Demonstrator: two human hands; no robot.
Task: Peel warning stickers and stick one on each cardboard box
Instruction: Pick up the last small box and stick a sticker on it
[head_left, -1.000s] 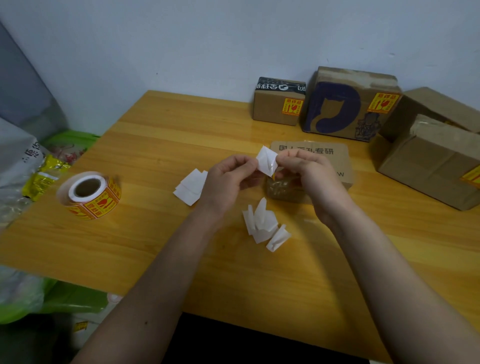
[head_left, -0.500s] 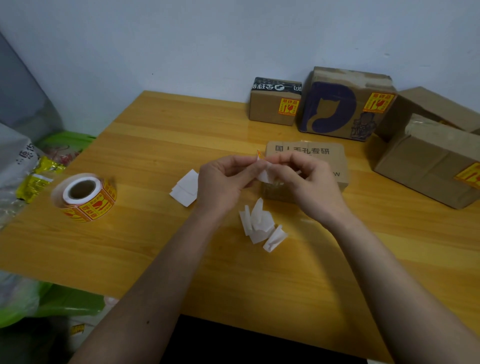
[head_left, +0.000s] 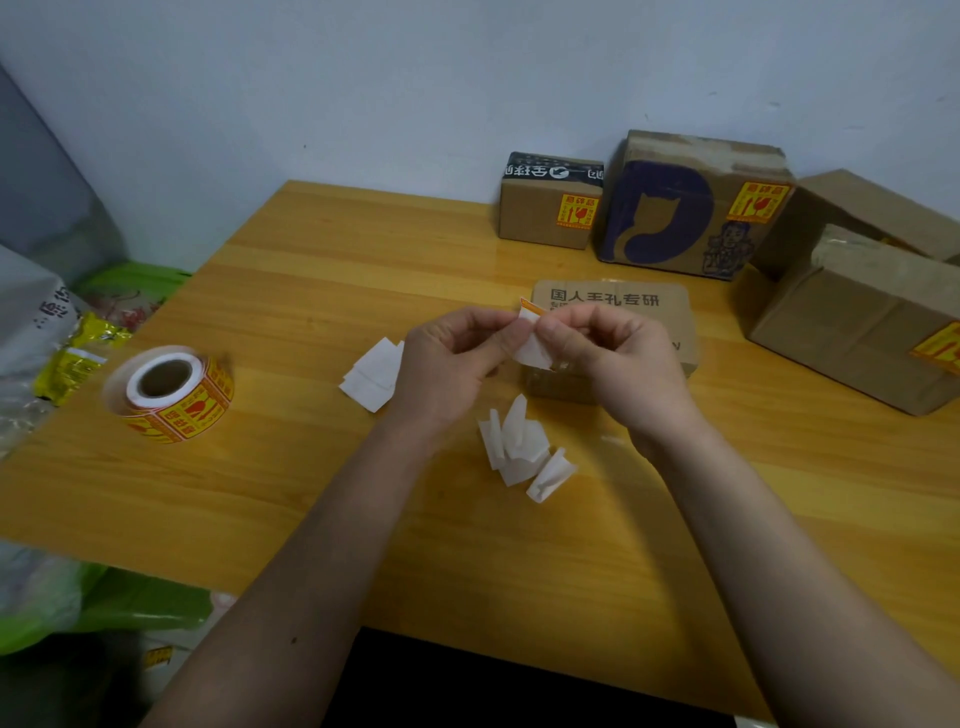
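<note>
Two hands (head_left: 524, 358) pinch sticker (head_left: 532, 332) over box (head_left: 623, 306).

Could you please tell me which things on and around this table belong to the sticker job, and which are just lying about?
Belonging to the job:
sticker roll
sticker being peeled, pinched by left hand and right hand
unlabelled box
labelled boxes

Lying about:
backing scraps
yellow packet
green bag
</note>
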